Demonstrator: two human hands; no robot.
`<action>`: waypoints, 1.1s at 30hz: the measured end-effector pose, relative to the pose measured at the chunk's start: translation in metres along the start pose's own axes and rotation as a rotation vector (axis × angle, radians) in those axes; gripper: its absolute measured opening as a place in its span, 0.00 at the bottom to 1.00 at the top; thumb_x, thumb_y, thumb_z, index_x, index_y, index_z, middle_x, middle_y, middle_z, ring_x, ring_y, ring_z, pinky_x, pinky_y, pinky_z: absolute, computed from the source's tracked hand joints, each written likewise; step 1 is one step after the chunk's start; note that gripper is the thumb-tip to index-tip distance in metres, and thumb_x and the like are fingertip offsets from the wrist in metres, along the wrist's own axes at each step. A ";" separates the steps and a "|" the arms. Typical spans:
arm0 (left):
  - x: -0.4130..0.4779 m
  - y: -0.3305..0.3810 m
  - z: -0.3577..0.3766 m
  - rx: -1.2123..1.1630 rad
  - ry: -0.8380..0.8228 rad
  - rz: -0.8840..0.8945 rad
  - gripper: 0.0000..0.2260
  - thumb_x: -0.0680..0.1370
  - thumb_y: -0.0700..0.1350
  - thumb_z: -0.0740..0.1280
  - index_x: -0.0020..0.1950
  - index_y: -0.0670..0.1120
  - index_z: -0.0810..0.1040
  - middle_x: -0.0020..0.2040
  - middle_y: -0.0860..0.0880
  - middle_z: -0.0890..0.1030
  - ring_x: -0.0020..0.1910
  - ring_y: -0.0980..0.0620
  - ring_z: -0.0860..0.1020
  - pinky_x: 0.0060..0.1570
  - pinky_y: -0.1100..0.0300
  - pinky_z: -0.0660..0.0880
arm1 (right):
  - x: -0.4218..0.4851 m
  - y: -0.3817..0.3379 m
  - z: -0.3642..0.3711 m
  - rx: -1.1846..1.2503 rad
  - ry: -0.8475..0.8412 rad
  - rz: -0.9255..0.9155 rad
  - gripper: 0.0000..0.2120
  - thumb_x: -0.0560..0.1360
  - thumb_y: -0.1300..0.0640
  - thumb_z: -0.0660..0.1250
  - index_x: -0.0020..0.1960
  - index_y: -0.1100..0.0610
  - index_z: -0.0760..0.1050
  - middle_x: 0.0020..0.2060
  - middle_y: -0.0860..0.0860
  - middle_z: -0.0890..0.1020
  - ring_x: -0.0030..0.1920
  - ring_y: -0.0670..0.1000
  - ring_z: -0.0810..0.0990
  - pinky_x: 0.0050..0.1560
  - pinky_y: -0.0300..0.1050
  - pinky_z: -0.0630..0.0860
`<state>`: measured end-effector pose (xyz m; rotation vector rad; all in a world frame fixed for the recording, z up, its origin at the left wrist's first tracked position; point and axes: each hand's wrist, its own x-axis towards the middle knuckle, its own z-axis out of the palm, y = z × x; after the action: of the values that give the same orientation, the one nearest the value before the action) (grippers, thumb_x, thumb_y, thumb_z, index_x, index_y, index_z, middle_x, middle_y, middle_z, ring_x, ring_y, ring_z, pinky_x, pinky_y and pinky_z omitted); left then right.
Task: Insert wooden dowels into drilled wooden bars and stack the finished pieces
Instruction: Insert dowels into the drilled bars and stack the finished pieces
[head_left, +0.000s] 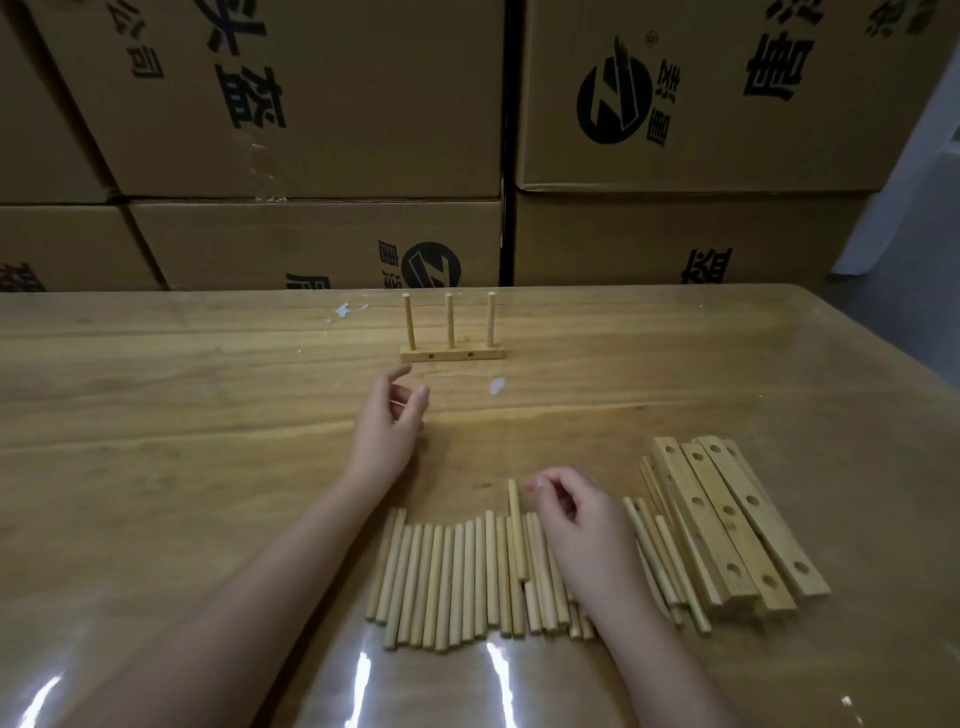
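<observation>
Standing at twelve o'clock on the bench (156, 389), the finished bar (452, 356) carries three upright dowels (450, 319). At its seven o'clock the left hand (387, 421) hovers, its fingers (400, 371) loosely curled and holding nothing. Loose dowels (452, 582) lie in a row at six o'clock. The right hand (576, 525) is over them with its fingers (540, 480) curled; I cannot tell whether they grip one. Drilled bars (727, 519) are piled at four o'clock. Boxes (311, 104) stand behind.

Warehouse or packing workshop, stacked printed cardboard cartons (311, 104) behind a plastic-covered wooden worktable (156, 415)
</observation>
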<state>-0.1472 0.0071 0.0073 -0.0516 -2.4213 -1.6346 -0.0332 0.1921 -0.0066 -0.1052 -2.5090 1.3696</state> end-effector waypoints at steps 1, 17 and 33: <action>-0.016 0.006 -0.001 -0.024 -0.039 0.005 0.16 0.80 0.47 0.63 0.68 0.54 0.69 0.46 0.52 0.78 0.43 0.57 0.78 0.42 0.64 0.76 | 0.000 0.000 0.000 0.009 0.001 0.005 0.07 0.77 0.52 0.61 0.44 0.48 0.78 0.33 0.44 0.76 0.29 0.40 0.70 0.29 0.32 0.61; -0.118 0.007 -0.020 -0.170 0.064 0.091 0.13 0.80 0.37 0.61 0.60 0.51 0.73 0.38 0.50 0.78 0.36 0.60 0.76 0.42 0.62 0.74 | -0.016 -0.017 -0.022 -0.499 0.240 -0.173 0.10 0.75 0.57 0.62 0.55 0.53 0.77 0.51 0.48 0.75 0.48 0.47 0.73 0.49 0.42 0.72; -0.106 -0.011 -0.020 -0.294 0.005 -0.011 0.12 0.80 0.41 0.61 0.57 0.58 0.72 0.35 0.55 0.80 0.34 0.57 0.76 0.34 0.61 0.73 | -0.006 0.013 -0.092 -0.768 0.363 0.404 0.18 0.78 0.52 0.57 0.67 0.54 0.68 0.60 0.60 0.74 0.60 0.61 0.69 0.57 0.55 0.65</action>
<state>-0.0421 -0.0056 -0.0165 -0.0816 -2.1618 -1.9784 -0.0031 0.2729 0.0286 -0.9542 -2.6069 0.3470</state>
